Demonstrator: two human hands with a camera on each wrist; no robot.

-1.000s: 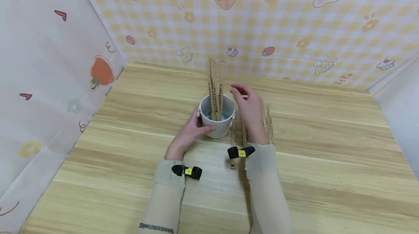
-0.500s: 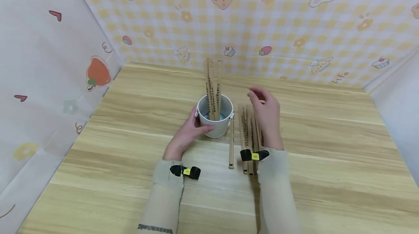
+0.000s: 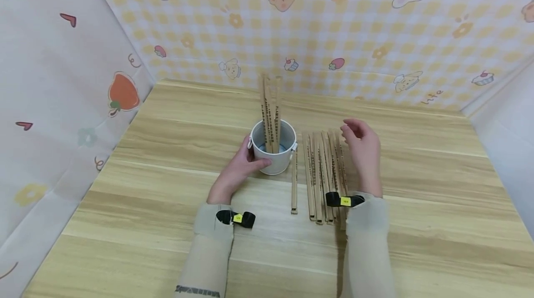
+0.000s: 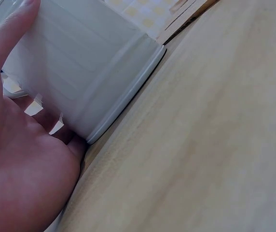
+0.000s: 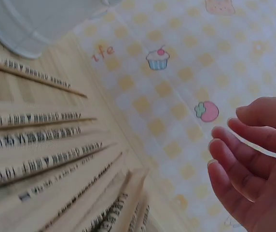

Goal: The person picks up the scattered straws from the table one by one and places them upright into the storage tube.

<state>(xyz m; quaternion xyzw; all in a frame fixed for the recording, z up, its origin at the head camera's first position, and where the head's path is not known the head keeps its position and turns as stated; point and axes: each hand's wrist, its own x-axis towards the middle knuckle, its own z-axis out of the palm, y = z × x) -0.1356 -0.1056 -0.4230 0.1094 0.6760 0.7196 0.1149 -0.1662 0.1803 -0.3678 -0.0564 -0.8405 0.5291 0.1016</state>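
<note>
In the head view, a small white metal bucket (image 3: 280, 162) stands upright on the table. My left hand (image 3: 238, 168) grips its left side, thumb across the front; the left wrist view shows fingers behind the bucket (image 4: 80, 63). Several paper-wrapped straws (image 3: 270, 117) with dark print stand inside it. More wrapped straws (image 3: 319, 177) lie side by side to its right, and a single straw (image 3: 294, 184) lies closer to the bucket. My right hand (image 3: 364, 152) hovers by the right end of this row. Loosely bent and holding nothing, its fingers (image 5: 239, 164) show in the right wrist view.
The wood-patterned table (image 3: 167, 187) ends at a yellow checked backdrop (image 3: 317, 34) just behind the straws. A pale printed sheet (image 3: 62, 94) hangs on the left, and a white wall (image 3: 509, 108) stands on the right.
My right hand has moved right, from beside the bucket across the lying straws, uncovering more of them. The left hand still grips the bucket. The view has shifted slightly.
</note>
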